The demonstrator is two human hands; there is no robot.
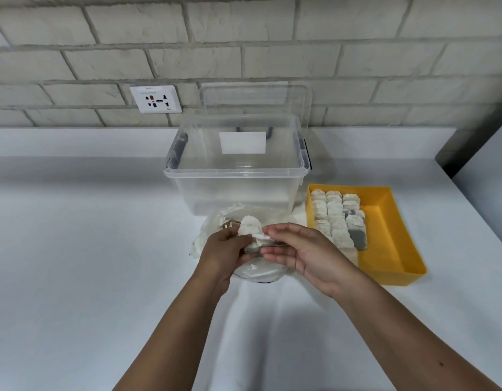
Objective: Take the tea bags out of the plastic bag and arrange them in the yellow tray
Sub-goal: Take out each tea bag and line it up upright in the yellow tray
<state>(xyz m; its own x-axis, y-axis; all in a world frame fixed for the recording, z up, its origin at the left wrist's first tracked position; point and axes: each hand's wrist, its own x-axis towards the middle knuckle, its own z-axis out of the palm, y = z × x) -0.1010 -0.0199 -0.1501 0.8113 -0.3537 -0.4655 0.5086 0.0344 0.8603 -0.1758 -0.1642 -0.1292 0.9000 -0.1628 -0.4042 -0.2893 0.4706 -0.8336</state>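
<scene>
A crumpled clear plastic bag (216,221) lies on the white counter in front of a clear bin. My left hand (224,249) holds a small bunch of white tea bags (250,225) over the bag. My right hand (297,252) pinches the edge of one tea bag in that bunch, fingers extended toward the left hand. The yellow tray (391,244) sits to the right, with several tea bags (334,218) laid in overlapping rows along its left half; its right half is bare.
A clear plastic storage bin (235,176) with its lid leaning against the brick wall stands behind the bag. A wall socket (156,98) is at the back left. The counter's right edge runs close beside the tray.
</scene>
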